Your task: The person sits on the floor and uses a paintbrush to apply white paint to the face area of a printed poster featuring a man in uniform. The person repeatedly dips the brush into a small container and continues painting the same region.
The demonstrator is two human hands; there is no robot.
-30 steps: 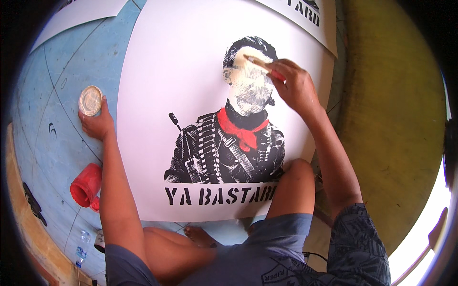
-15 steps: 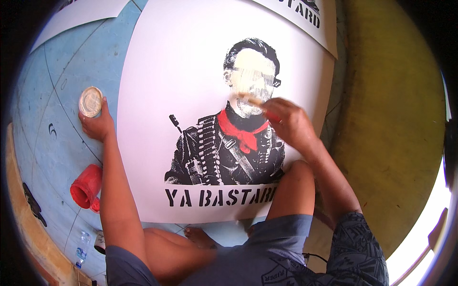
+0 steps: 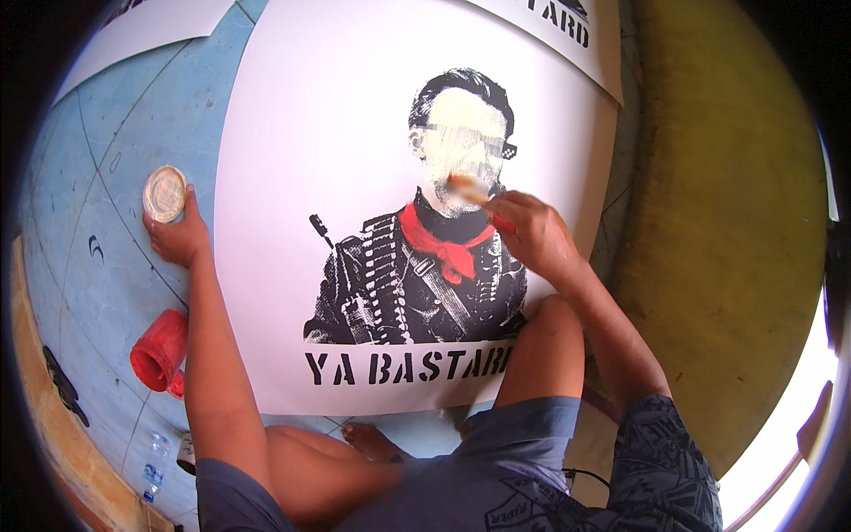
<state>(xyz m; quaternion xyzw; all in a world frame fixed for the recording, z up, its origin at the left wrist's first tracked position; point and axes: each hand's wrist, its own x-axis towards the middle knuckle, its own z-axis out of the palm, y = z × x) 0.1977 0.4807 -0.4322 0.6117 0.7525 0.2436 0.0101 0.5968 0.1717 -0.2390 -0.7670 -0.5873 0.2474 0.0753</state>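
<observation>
A large white sheet (image 3: 292, 133) lies before me, printed with a black portrait of a figure in a red neckerchief (image 3: 439, 244). Pale cream paint (image 3: 461, 108) covers the portrait's face, streaky across the dark glasses. My right hand (image 3: 536, 230) is closed round a paintbrush (image 3: 472, 190), slightly blurred, its bristle end over the lower face. Off the sheet's left edge, my left hand (image 3: 180, 232) grips a small round tub (image 3: 166, 195) with pale paint inside.
A red container (image 3: 160, 350) lies tipped by my left forearm. Nearby are a clear plastic bottle (image 3: 154, 465) and a dark sandal (image 3: 66, 386). More printed sheets (image 3: 151, 44) lie at the far left and top right. A yellow-green surface (image 3: 718, 248) runs along the right.
The brush in my right hand has shifted slightly over the portrait's lower face. My left hand keeps hold of the tub in nearly the same place. The view has moved a little.
</observation>
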